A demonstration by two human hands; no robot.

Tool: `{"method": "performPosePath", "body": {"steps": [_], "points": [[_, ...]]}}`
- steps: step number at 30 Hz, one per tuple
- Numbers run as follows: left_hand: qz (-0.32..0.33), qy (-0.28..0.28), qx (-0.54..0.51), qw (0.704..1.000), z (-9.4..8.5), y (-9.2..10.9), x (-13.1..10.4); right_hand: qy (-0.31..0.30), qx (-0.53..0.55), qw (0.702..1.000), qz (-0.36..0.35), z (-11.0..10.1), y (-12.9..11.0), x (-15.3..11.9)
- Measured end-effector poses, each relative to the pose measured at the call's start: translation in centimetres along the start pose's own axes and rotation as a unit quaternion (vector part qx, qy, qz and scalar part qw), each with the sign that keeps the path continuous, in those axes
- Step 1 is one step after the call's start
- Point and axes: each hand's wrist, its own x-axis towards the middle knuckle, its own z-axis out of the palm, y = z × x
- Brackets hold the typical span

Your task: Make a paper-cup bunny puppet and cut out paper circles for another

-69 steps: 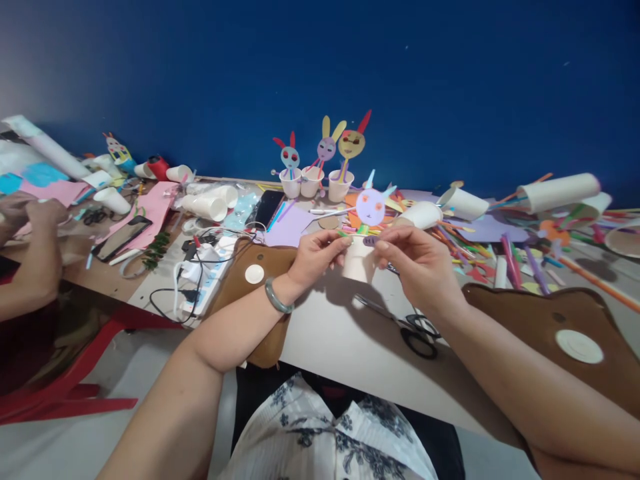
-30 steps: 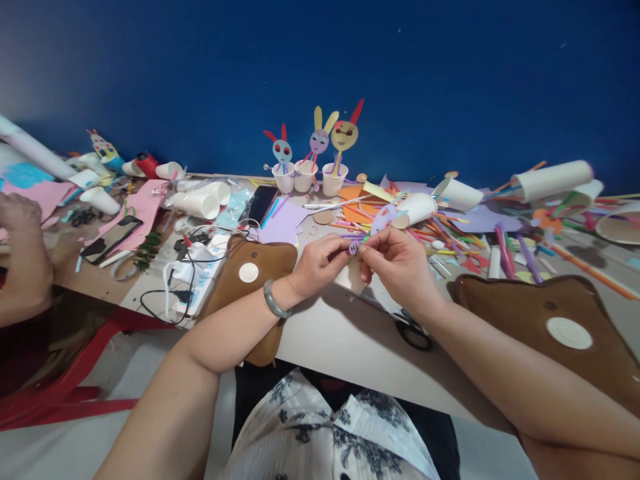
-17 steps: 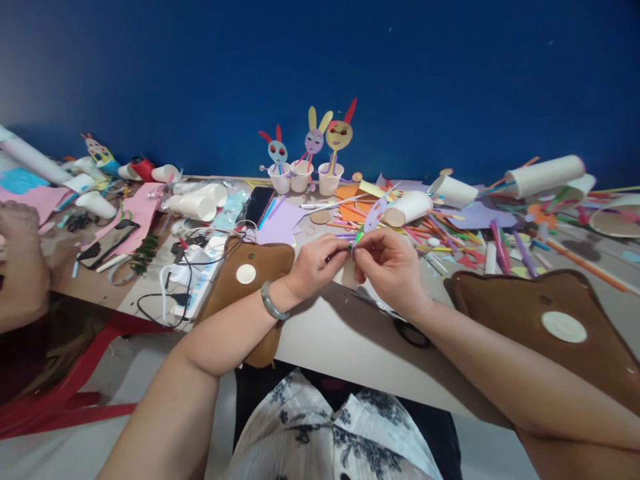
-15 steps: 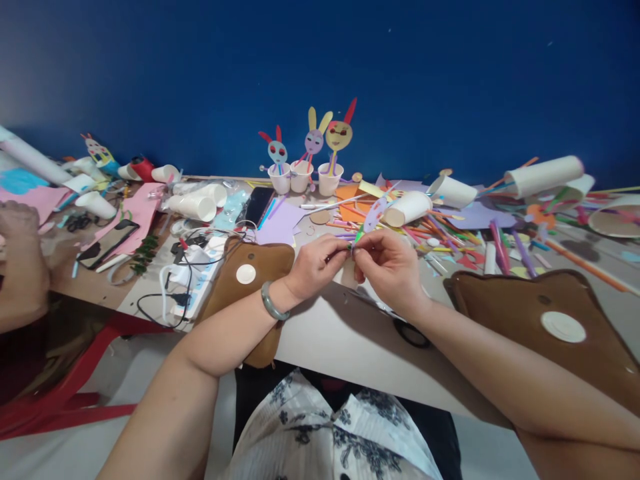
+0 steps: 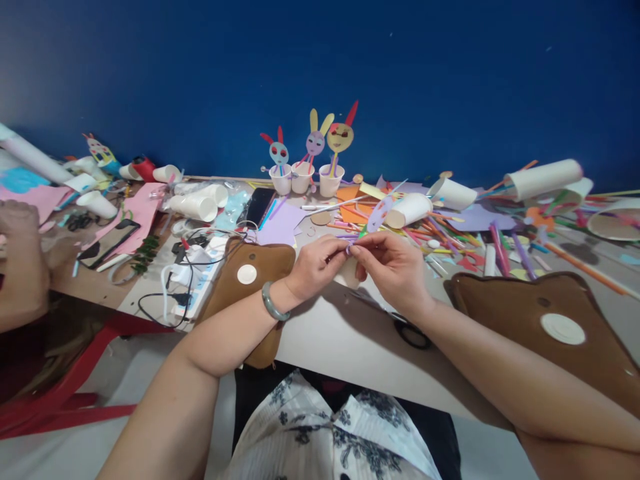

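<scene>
My left hand and my right hand meet over the near middle of the table, fingertips closed in a pinch on a thin purple pipe cleaner. Just beyond my right fingers stands a purple paper face with a green piece at its base; the fingers partly hide how it joins the pipe cleaner. Below the fingertips shows a pale paper cup, mostly covered by my hands. Black-handled scissors lie under my right wrist.
Several paper-face figures stand in white cups against the blue wall. Loose coloured sticks and paper scraps spread to the right, near overturned cups. Brown pouches flank my arms. A power strip lies left; another person's arm rests far left.
My right hand has shifted slightly right and turned a little, and the purple paper face has moved a bit right with it. More purple shows between the fingertips.
</scene>
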Motion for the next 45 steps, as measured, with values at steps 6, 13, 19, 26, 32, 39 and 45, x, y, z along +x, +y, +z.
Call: {"method": "performPosePath", "body": {"steps": [6, 13, 19, 26, 32, 39, 45], "points": [[-0.008, -0.026, 0.003, 1.0, -0.1, 0.0, 0.0, -0.039, 0.033, 0.998, 0.049, -0.6, -0.3, 0.6], [0.013, -0.017, -0.029, 0.999, -0.1, 0.1, 0.1, -0.088, 0.019, 0.993, 0.076, -1.6, -0.8, 1.1], [0.008, -0.037, -0.039, 0.999, -0.3, 0.2, 0.3, -0.136, 0.026, 0.988, 0.075, -2.4, -1.4, 1.6], [0.011, -0.051, -0.03, 0.998, -0.3, 0.2, 0.2, -0.188, 0.024, 0.979, 0.068, -3.0, -1.8, 1.9], [0.026, -0.056, -0.036, 0.997, -0.4, 0.2, 0.2, -0.175, 0.007, 0.982, 0.075, -3.0, -1.9, 1.9], [0.035, -0.051, -0.039, 0.997, -0.3, 0.3, 0.1, -0.163, 0.004, 0.983, 0.086, -2.9, -1.4, 2.0], [0.04, -0.046, -0.021, 0.998, -0.3, 0.4, 0.0, -0.171, 0.027, 0.981, 0.089, -2.8, -1.7, 2.0]]}}
